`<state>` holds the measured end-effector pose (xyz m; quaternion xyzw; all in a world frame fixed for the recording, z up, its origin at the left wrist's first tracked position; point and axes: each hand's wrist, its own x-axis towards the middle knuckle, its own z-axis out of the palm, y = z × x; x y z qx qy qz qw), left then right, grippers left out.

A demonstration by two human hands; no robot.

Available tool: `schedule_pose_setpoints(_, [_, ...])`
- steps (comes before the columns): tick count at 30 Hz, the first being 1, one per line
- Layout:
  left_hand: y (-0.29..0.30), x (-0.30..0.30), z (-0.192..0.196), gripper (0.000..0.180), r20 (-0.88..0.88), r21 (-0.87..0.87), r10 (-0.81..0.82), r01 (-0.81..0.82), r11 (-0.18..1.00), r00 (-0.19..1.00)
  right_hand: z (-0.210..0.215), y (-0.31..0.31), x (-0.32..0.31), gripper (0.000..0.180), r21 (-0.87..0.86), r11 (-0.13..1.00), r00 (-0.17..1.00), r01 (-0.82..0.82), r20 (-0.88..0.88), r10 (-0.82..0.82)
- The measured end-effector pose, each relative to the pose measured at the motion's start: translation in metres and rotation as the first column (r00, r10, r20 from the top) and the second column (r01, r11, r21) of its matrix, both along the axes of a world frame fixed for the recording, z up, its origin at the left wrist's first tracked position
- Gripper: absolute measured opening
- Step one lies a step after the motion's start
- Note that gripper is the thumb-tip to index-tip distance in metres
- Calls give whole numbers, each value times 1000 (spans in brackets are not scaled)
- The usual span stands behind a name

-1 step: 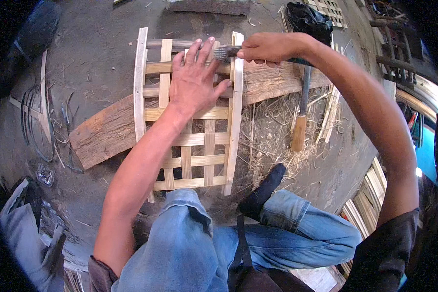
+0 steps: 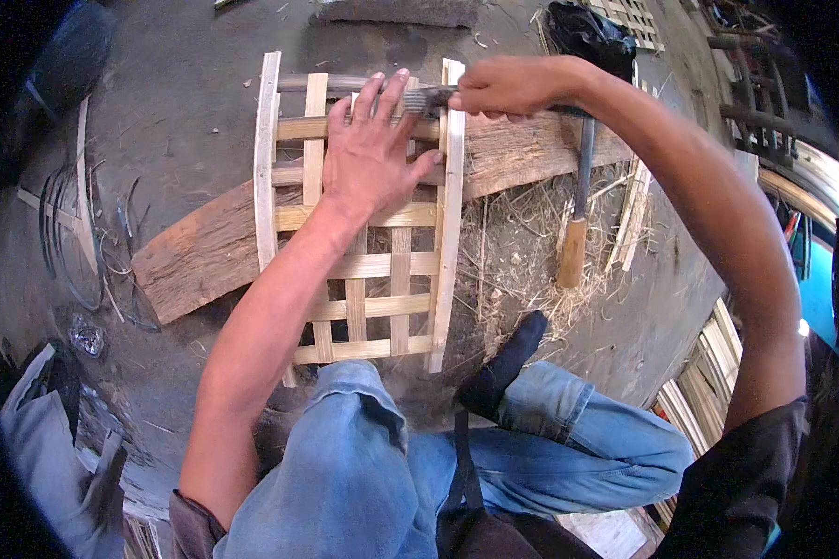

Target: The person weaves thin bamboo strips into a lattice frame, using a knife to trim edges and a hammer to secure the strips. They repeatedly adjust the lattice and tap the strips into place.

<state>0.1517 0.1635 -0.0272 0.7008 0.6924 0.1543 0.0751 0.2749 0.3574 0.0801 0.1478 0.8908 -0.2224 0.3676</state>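
Note:
A woven wooden lattice frame (image 2: 374, 265) of pale slats between two long side rails lies in front of me, its far part over a rough plank. My left hand (image 2: 368, 158) is pressed flat on its far part, fingers spread, hiding some slats. My right hand (image 2: 508, 86) is closed around a hammer (image 2: 419, 101) close to its head. The textured grey hammer face is beside my left fingers, over the far right of the lattice, near the right rail.
The rough brown plank (image 2: 196, 250) crosses under the lattice. A wooden-handled tool with a metal shaft (image 2: 571, 252) lies right, among shavings (image 2: 522, 242). Farther right are loose slats (image 2: 704, 387); a black plastic bag (image 2: 592, 37) is at the far right. Coiled strips (image 2: 75, 238) lie left.
My right hand and the hammer have shifted slightly left and away from me. My left hand and the lattice have barely moved.

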Motion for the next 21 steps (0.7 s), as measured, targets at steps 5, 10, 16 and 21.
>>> schedule_pose_setpoints(5, [0,-4,-4,71,0,-8,5,-5,1000,1000,7,-14,-23,32,316,916,969,-247,53,243])
schedule_pose_setpoints(10, [6,-1,-6,86,-48,-6,31,-31,999,998,6,-15,-7,21,459,816,925,-352,38,377])
schedule_pose_setpoints(16, [6,-3,-7,86,-52,12,31,-30,999,998,-2,-9,-3,13,517,744,872,-424,10,490])
schedule_pose_setpoints(21, [9,0,-5,85,-15,12,33,-33,999,999,-11,22,7,17,752,508,595,-420,-194,780])
